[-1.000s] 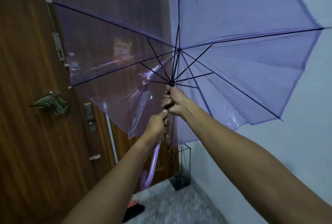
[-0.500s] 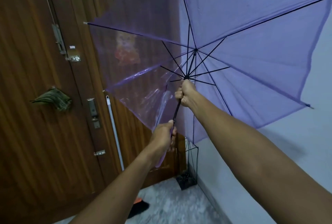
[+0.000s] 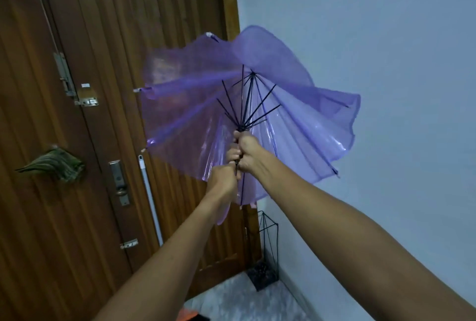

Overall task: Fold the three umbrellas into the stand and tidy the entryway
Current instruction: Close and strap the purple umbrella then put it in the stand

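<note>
A translucent purple umbrella (image 3: 304,119) is held up in front of me, its canopy half collapsed and rippling, black ribs angled inward. My right hand (image 3: 248,152) grips the black shaft just under the runner. My left hand (image 3: 222,183) grips the shaft lower, near the purple handle, which is mostly hidden behind my wrist. A black wire umbrella stand (image 3: 265,251) sits on the floor in the corner between door and wall, with nothing visible in it.
A dark wooden door (image 3: 103,140) fills the left, with a lock plate (image 3: 119,181) and bolts. A white pole (image 3: 150,199) leans against it. A green leaf ornament (image 3: 55,166) hangs on the door. Pale blue wall at right; marbled floor below.
The canopy has gone from fully spread to half collapsed. My right hand slid down the shaft with the runner toward my left hand. My view tilted down, showing more of the stand.
</note>
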Demonstrator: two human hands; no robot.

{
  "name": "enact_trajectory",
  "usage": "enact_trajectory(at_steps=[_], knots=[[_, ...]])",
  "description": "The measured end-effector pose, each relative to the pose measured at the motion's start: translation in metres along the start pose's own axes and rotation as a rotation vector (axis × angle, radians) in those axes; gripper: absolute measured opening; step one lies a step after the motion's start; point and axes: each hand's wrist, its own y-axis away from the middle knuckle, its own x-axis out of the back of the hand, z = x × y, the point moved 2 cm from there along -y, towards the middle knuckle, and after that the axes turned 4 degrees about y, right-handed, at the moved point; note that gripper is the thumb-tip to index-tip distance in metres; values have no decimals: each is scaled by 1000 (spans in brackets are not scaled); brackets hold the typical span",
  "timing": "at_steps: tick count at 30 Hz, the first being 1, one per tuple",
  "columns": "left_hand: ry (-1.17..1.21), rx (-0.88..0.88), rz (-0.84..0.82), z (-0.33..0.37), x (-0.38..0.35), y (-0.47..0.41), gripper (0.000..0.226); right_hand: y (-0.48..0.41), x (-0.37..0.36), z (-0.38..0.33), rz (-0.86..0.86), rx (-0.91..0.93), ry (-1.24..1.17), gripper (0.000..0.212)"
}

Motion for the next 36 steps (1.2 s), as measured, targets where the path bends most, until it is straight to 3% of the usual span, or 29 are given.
enact_trajectory(at_steps=[4, 8, 12, 15, 19, 24, 33, 36], knots=[[-14, -137, -21, 12, 13, 1, 41, -7, -9, -16, 73, 60, -39, 39], [-240, -343, -132, 3, 27, 10, 44, -17, -4, -22, 111, 55, -132, 38], [-414, -491, -13, -10, 36, 9, 49, -11, -9, -10, 26, 13, -123, 40], [-449, -501, 28, -18, 44, 7, 49, -4, -12, -3, -96, -16, 70, 56], [-434, -523, 80, -9, 52, -3, 47, -4, -24, 9, -200, -73, 197, 39], [-433, -502, 94, -7, 55, -15, 46, -3, -38, 25, -196, -128, 164, 33], [-331, -429, 158, -24, 62, -25, 39, 7, -53, 41, -135, -82, 283, 41], [-286, -386, 196, -30, 68, -37, 42, 2, -58, 55, -99, -54, 462, 36]])
